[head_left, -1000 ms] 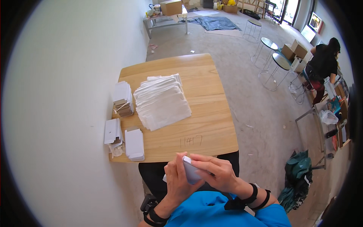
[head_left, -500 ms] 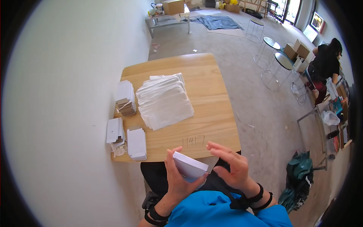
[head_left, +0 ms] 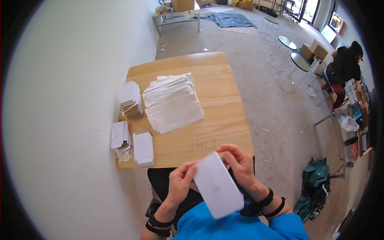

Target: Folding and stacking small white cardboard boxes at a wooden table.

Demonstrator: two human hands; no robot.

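A small flat white carton [head_left: 219, 188] is held in front of my blue shirt, just off the table's near edge, with its broad plain face up and tilted. My left hand [head_left: 181, 182] pinches its left edge between thumb and fingers. At the upper right corner, my right hand [head_left: 239, 163] grips it with curled fingers; the fingertips are partly hidden. Beyond it on the wooden table [head_left: 220, 108] lies a wide fanned stack of thin white sheets or sleeves [head_left: 174, 104]. Flat white cartons [head_left: 143, 149] are piled near the table's left corner.
More white cartons [head_left: 130, 96] and an opened white box [head_left: 120, 135] line the table's left side by the wall. Stools [head_left: 299, 62] stand at the right. A person [head_left: 345, 72] bends over a cluttered bench. A dark green plastic bag [head_left: 315, 180] lies on the floor.
My right hand, open and apart from the carton before, has closed on its corner. The carton has been turned so its broad face shows, and my left hand has shifted to its edge.
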